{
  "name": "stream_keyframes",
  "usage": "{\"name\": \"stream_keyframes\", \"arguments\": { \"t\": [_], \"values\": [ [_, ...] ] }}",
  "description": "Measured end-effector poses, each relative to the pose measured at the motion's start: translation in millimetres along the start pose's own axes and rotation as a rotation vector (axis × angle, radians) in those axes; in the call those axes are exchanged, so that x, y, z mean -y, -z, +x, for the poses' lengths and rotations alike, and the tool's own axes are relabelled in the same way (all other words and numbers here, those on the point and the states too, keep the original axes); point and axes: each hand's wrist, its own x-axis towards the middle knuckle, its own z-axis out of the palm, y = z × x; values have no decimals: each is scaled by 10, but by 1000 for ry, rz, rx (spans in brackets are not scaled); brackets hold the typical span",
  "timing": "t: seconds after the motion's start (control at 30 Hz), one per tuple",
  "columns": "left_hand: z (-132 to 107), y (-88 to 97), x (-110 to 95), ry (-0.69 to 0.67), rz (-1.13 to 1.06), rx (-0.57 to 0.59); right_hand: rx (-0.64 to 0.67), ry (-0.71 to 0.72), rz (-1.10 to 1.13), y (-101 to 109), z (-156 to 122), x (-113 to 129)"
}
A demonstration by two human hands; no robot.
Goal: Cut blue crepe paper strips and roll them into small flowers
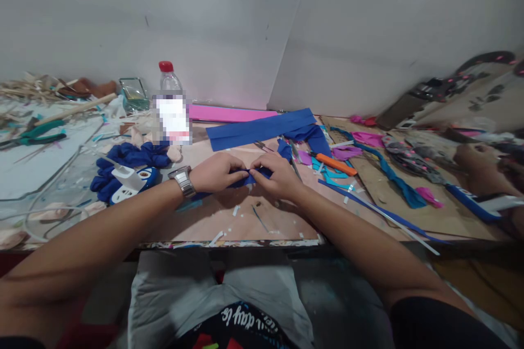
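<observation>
My left hand (216, 171), a metal watch on its wrist, and my right hand (276, 173) meet at the middle of the table. Both pinch a small folded piece of blue crepe paper (250, 176) between closed fingers. The paper rests low on the brown cardboard work surface (229, 215). Long blue paper strips (262, 128) lie just beyond my hands, with a pink sheet (229, 113) behind them against the wall.
A plastic bottle (170, 103) with a red cap stands at back left. Finished blue paper flowers (135, 155) and a stapler (131, 181) lie left. An orange cutter (335, 164), scissors (264, 146) and paper scraps lie right. Green pliers (35, 133) far left. Another person's hand (477, 161) at far right.
</observation>
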Motion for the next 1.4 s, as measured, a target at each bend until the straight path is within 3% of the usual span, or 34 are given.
{"name": "stream_keyframes", "arguments": {
  "t": [0.5, 0.9, 1.13, 1.4],
  "values": [
    [10, 23, 25, 38, -47, 26, -25, 27, -8, -1, 9, -28],
    [26, 80, 53, 148, -375, 127, -93, 111, 61, -21, -3, -37],
    [23, 74, 78, 115, -430, 96, -108, 143, 25, -4, 1, -29],
    [26, 52, 69, 97, -272, 35, -97, 101, 26, -1, -1, -4]
  ]
}}
